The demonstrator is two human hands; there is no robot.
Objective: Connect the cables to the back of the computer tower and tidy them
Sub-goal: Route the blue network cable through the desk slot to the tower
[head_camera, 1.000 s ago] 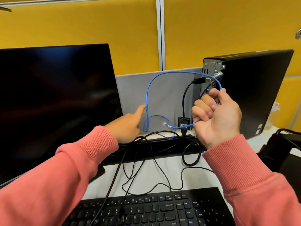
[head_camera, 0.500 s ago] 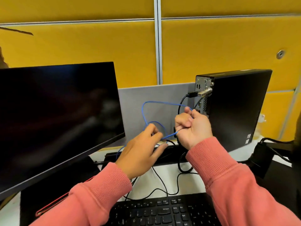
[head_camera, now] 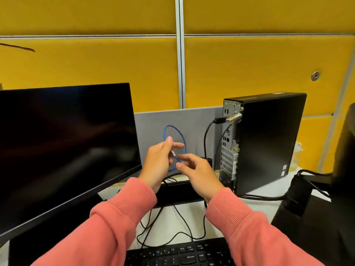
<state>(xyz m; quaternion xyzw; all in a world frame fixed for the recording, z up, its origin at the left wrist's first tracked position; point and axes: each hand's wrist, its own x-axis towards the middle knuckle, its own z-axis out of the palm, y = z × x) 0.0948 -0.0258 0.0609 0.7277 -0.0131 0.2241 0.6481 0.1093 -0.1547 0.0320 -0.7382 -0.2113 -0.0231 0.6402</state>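
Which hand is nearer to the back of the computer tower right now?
Right. The right hand hangs open just left of the computer tower, near its lower rear panel. The left hand is farther left, pinching the blue cable.

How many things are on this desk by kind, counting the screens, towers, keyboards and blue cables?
Monitor: 1
Computer tower: 1
Keyboard: 1
Blue cable: 1, looped, held in the left hand
Total: 4
The black cables are tangled, so their number cannot be told.
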